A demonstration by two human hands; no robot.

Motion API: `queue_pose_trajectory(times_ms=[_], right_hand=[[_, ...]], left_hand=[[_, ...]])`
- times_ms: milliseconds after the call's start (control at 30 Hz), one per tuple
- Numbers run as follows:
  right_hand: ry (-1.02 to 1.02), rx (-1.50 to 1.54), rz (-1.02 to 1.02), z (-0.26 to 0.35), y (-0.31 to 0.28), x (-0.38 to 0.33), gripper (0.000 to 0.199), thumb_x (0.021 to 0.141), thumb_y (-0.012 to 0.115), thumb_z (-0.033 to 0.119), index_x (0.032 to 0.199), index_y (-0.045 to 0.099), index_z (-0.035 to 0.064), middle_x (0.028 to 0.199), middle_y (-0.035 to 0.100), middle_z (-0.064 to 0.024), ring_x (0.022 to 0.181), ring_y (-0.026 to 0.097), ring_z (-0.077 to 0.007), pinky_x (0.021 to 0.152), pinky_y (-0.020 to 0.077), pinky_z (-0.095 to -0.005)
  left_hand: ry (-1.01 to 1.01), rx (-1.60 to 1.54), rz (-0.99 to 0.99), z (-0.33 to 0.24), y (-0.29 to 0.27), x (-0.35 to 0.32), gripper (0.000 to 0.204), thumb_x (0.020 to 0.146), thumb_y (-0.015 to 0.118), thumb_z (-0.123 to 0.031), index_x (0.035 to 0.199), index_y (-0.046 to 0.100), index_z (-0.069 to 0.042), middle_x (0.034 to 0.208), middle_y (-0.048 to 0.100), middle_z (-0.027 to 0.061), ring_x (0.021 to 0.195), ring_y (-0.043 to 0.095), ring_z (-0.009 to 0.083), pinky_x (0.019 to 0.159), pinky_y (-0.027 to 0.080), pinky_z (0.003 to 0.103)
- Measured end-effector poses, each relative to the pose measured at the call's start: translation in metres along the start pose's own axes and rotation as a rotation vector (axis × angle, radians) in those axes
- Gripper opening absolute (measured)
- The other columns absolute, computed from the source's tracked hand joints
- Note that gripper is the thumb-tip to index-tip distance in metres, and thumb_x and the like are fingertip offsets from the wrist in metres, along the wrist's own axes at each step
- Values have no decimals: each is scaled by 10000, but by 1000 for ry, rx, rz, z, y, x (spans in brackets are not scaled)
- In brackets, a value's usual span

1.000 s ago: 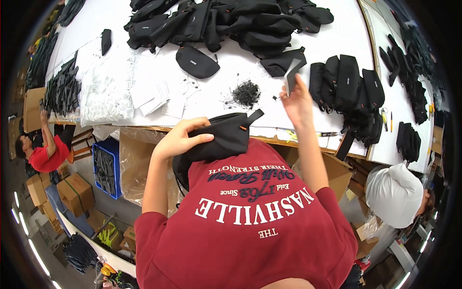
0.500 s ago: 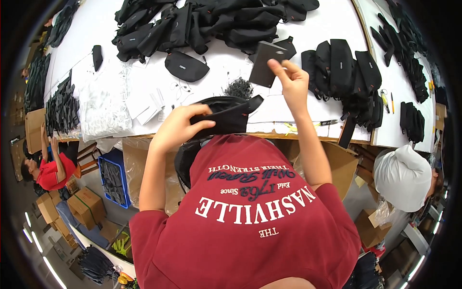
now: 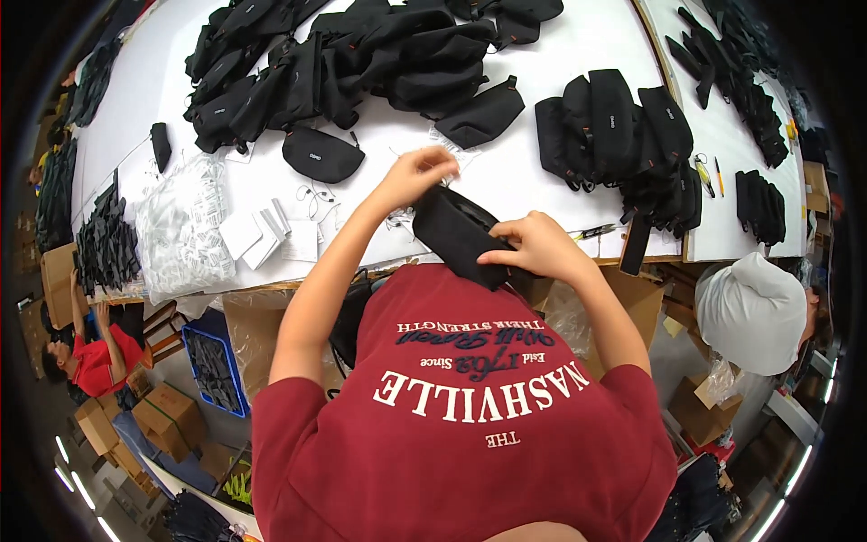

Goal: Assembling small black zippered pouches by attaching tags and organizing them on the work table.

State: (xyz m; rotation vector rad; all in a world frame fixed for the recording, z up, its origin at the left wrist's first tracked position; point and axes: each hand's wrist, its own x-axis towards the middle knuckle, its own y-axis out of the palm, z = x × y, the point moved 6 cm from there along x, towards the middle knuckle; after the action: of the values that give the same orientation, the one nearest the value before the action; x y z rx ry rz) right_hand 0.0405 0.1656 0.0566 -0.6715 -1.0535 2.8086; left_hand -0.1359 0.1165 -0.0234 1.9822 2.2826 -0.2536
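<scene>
Only the head view here, looking straight down over a person in a dark red printed t-shirt. Both hands are on one black waist bag, held up at the near edge of the white table, just in front of the chest. The left hand is curled over the bag's far end, fingers closed down on the top edge. The right hand pinches the near end, thumb and fingertips closed on the fabric, with the rest of that hand over the bag so I can't tell what's under the palm.

The table is pretty packed. There's a big heap of black bags across the back, one lone bag lying flat by itself, and another pile of bags off to the right. Left of the hands sit a few white cards and a mound of clear plastic sleeves. A pen lies near the right-hand pile.

Below the table edge there's a blue crate and some cardboard boxes. Another person in a red top is down at the left, and someone in a white cap is at the right.
</scene>
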Motion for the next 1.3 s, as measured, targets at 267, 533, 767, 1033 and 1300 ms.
queue_pose_trajectory(times_ms=[267,533,767,1033,1300], right_hand=[[-24,-33,-210,-19,-20,-13,283,755,711,356,743,671,77,483,525,-110,457,530,-282,480,408,-335],[-193,-359,-354,-7,-37,-5,180,742,706,279,781,711,103,507,554,-114,475,549,-297,480,431,-368],[-414,-404,-511,52,-49,-12,155,733,722,251,826,705,129,460,517,-56,414,504,-223,450,383,-322],[-193,34,-756,64,-42,-28,159,817,668,191,741,632,55,511,480,-45,458,472,-199,462,341,-296],[-434,239,-629,119,-79,-3,227,819,652,110,1041,627,72,1205,588,-70,664,617,-113,526,446,-228]], left_hand=[[128,932,-386,90,-29,45,222,717,706,-145,888,587,-68,893,571,78,952,509,276,823,401,381],[411,300,-521,-77,-3,-11,118,752,710,-146,813,663,-57,799,646,44,831,565,221,793,414,321],[148,-345,-322,-54,-33,-44,550,773,737,-267,1219,512,-38,1209,533,88,1140,480,177,971,360,316],[231,-879,-408,-65,-39,-79,257,874,627,-180,1074,545,-40,956,633,39,866,611,115,779,494,239],[155,-770,-188,-95,-17,-82,317,845,658,-209,1082,590,-10,893,633,15,769,601,72,729,477,194]])
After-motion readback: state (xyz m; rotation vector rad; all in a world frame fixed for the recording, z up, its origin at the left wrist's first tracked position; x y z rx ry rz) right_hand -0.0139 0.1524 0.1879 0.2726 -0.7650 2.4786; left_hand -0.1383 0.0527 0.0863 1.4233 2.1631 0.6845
